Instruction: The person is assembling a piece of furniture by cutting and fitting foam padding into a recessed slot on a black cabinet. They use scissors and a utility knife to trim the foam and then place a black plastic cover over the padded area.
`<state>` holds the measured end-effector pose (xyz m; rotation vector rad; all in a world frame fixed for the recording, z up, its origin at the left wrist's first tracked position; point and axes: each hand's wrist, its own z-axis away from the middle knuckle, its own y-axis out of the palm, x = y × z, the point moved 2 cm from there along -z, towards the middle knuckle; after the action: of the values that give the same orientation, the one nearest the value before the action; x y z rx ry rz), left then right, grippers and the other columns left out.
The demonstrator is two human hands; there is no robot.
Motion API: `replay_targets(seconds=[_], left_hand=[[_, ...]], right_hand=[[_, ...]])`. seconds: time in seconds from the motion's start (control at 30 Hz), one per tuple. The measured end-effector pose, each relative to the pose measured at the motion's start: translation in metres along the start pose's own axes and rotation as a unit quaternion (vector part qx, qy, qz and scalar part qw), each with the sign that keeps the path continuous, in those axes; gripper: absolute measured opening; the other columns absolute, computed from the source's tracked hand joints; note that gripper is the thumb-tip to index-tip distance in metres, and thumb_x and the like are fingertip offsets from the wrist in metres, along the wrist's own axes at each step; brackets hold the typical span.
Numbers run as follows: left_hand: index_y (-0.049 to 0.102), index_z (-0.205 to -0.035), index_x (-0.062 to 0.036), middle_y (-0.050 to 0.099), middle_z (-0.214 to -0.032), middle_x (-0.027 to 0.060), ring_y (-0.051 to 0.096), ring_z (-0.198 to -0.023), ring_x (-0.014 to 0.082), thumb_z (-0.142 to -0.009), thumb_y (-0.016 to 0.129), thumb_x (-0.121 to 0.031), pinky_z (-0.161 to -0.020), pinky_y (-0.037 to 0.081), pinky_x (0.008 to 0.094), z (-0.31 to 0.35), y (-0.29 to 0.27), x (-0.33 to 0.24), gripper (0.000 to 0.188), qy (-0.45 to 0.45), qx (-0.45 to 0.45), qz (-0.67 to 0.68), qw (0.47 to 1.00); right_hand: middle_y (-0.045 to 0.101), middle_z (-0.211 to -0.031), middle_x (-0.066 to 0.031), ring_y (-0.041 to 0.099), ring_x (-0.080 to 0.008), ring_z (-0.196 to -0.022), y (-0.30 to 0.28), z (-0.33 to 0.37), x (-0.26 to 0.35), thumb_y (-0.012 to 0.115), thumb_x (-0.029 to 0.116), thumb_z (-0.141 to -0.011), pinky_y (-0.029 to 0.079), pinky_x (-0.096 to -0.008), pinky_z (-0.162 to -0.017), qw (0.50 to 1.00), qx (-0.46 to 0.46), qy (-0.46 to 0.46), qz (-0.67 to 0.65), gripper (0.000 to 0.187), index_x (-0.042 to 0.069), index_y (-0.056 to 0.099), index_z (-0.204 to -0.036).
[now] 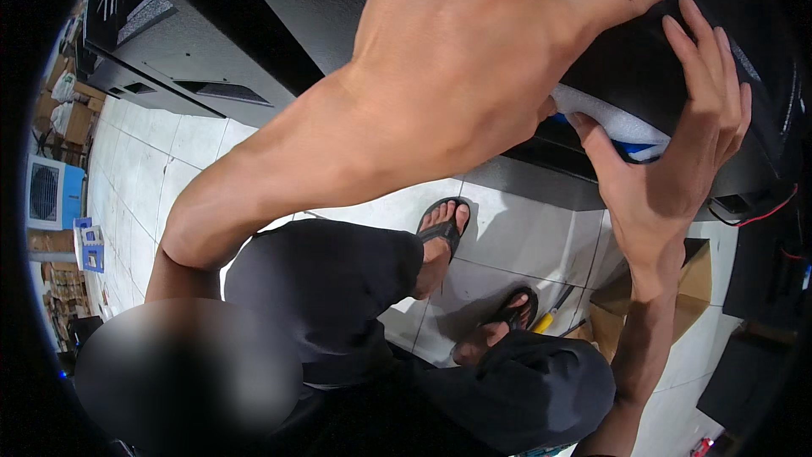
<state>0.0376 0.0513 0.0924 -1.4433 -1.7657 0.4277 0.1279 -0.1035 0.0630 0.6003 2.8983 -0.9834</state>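
Note:
A large black rounded casing (643,59) fills the top right. My left hand (474,34) lies spread flat against it, thumb stretched to the right; its fingertips are cut off by the top edge. A white foam strip (613,124) with a blue piece (644,151) under it runs along the casing's lower edge. My right hand (677,161) clasps that edge, with the thumb pressed up against the foam from below and the fingers spread over the black surface above. The foam's left end is hidden behind my left hand.
I crouch on a white tiled floor (524,237) in black sandals (444,224). A yellow-handled tool (550,315) and cardboard (694,283) lie by my right foot. Black cabinets (186,42) stand at upper left, a red wire (765,214) hangs at right, and a blue-and-white cooler (52,195) stands far left.

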Motion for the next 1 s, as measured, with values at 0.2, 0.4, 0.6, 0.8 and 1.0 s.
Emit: replay_targets(seconds=[0.2, 0.4, 0.6, 0.8, 1.0], left_hand=[[0.037, -0.15, -0.0184, 0.042, -0.13, 0.0332, 0.043, -0.118, 0.0472, -0.069, 0.081, -0.034, -0.098, 0.032, 0.056, 0.0, 0.001, -0.004, 0.094, 0.012, -0.008, -0.004, 1.0], [0.037, -0.149, -0.0193, 0.043, -0.129, 0.0321, 0.043, -0.117, 0.0455, -0.067, 0.082, -0.033, -0.097, 0.033, 0.0552, -0.001, 0.008, -0.012, 0.094, 0.024, -0.023, -0.002, 0.999], [0.038, -0.149, -0.0201, 0.043, -0.128, 0.0311, 0.044, -0.115, 0.0438, -0.066, 0.083, -0.032, -0.095, 0.033, 0.0544, 0.005, 0.003, -0.004, 0.095, 0.024, -0.019, -0.013, 0.999], [0.039, -0.148, -0.021, 0.044, -0.127, 0.03, 0.045, -0.113, 0.0422, -0.064, 0.083, -0.031, -0.094, 0.034, 0.0537, 0.0, -0.004, -0.004, 0.095, 0.019, -0.003, -0.015, 1.0], [0.04, -0.148, -0.0219, 0.045, -0.126, 0.029, 0.046, -0.111, 0.0405, -0.062, 0.084, -0.031, -0.092, 0.035, 0.0529, -0.008, -0.01, -0.005, 0.096, -0.007, 0.023, 0.003, 1.0]], right_hand=[[0.048, -0.145, -0.0068, 0.037, -0.0281, -0.139, -0.001, 0.004, -0.006, 0.087, 0.018, -0.064, 0.019, -0.0468, -0.117, 1.0, 0.024, 0.007, 0.005, 0.085, 0.013, 0.046, -0.138], [0.049, -0.145, -0.0063, 0.037, -0.0257, -0.139, 0.004, 0.004, -0.008, 0.087, 0.016, -0.064, 0.019, -0.0459, -0.118, 1.0, 0.017, 0.003, 0.017, 0.084, 0.014, 0.046, -0.138], [0.052, -0.142, -0.0055, 0.041, -0.0248, -0.136, 0.008, 0.009, -0.011, 0.087, 0.015, -0.061, 0.021, -0.0443, -0.117, 1.0, 0.011, -0.007, 0.017, 0.087, 0.014, 0.046, -0.138], [0.053, -0.14, -0.0038, 0.043, -0.0247, -0.134, 0.018, 0.013, -0.013, 0.089, 0.016, -0.06, 0.025, -0.0421, -0.115, 0.999, -0.046, -0.011, 0.014, 0.088, 0.012, 0.047, -0.137], [0.052, -0.141, -0.0028, 0.041, -0.0265, -0.135, 0.009, 0.008, 0.014, 0.089, 0.017, -0.061, 0.024, -0.0438, -0.114, 0.997, -0.037, 0.056, 0.029, 0.089, 0.011, 0.046, -0.139]])
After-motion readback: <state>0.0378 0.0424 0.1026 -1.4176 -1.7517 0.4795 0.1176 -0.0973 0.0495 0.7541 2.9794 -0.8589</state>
